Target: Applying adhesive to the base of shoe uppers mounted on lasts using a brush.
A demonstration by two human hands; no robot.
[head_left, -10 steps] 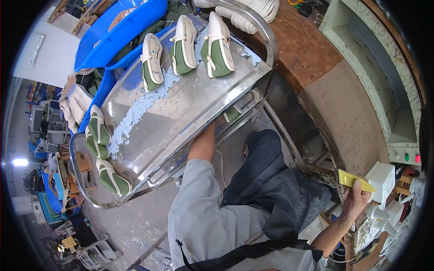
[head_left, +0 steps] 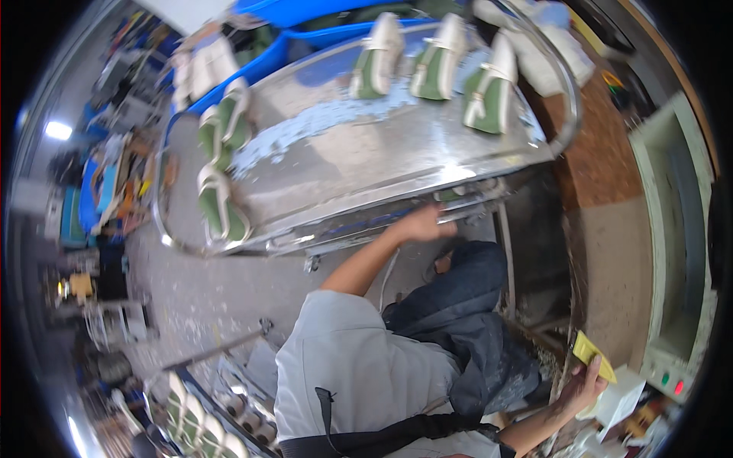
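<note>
My left hand (head_left: 424, 224), smeared by motion, is just in front of the lower level of a metal cart (head_left: 305, 169), near a green-and-white shoe (head_left: 449, 195) on that level; whether its fingers hold anything cannot be made out. At the lower right my right hand (head_left: 586, 383) pinches a flat yellow tapered piece (head_left: 592, 357) between thumb and fingers, beside a white box (head_left: 617, 397). On the cart's top, green-and-cream shoes stand in two groups: three at the far right, one of them the nearest shoe (head_left: 491, 95), and several along the left end, including a shoe (head_left: 221, 204).
Blue tubs (head_left: 305, 30) holding shoe parts sit behind the cart. Its curved steel rail (head_left: 571, 91) rises at the right. A brown bench (head_left: 603, 244) and a pale green machine housing (head_left: 663, 259) with lit buttons border the right. More shoes (head_left: 195, 420) stand at the lower left.
My left hand has come out from under the cart's top, where it was hidden. My right hand still holds the yellow piece. The whole view has turned, shifting the cart rightward.
</note>
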